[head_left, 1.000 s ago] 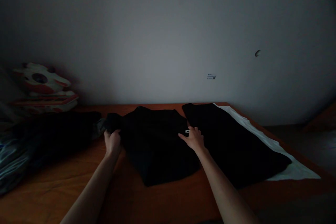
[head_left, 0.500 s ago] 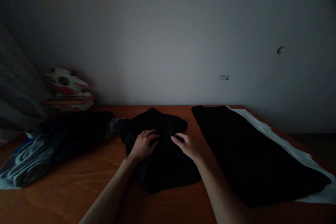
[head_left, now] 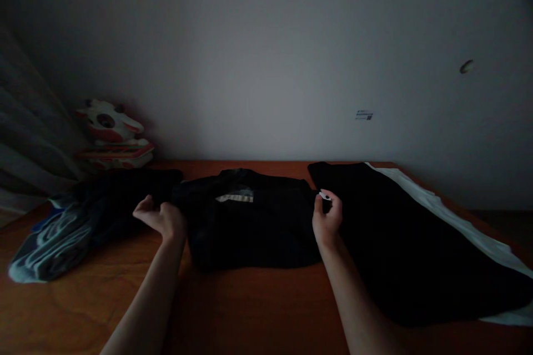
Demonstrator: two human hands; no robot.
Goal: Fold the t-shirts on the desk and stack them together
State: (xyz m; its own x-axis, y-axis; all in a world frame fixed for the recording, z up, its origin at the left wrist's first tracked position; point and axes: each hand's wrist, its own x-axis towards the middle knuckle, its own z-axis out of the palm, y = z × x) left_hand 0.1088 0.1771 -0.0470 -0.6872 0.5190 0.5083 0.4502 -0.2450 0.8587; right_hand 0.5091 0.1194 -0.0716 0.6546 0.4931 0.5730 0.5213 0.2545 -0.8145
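A black garment (head_left: 266,233), which looks like a shirt, lies spread across the middle of the wooden table, a pale patch (head_left: 235,198) showing near its upper part. At its right edge my right hand (head_left: 328,217) is closed in a pinch on the dark cloth, and a small white bit shows between thumb and fingers. My left hand (head_left: 161,219) is just past the left edge, wrist bent, fingers curled and pointing left. Whatever they hold is lost in the dark cloth behind.
On the right, a black garment (head_left: 400,244) lies flat over a white cloth (head_left: 441,211). A heap of dark and grey clothes (head_left: 62,238) is on the left. Behind it stands a cow-shaped toy keyboard (head_left: 114,138) by the curtain (head_left: 29,127). A wall (head_left: 258,66) bounds the table's far side.
Both hands have moved apart, from resting on the middle of the black garment to its two sides. The garment is now wider and shorter front to back, and the pale patch shows.
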